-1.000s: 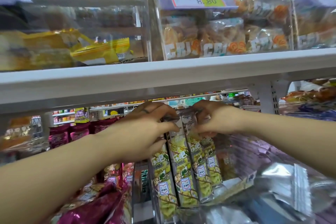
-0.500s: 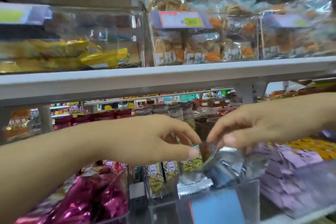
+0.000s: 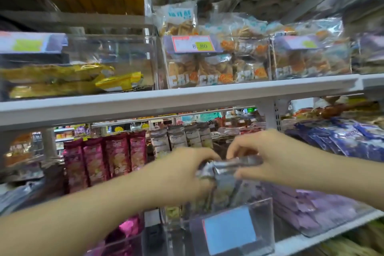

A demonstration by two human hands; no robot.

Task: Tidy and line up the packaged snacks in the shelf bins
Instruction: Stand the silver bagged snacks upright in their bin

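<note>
Both hands were together over the clear bin point(image 3: 264, 212) at the front edge of the lower shelf point(image 3: 291, 246). The left hand point(image 3: 180, 174) and the right hand point(image 3: 272, 158) each pinched the silver tops of the snack packets point(image 3: 228, 167) standing in that bin. Magenta packets point(image 3: 104, 158) stood upright just to its left.
</note>
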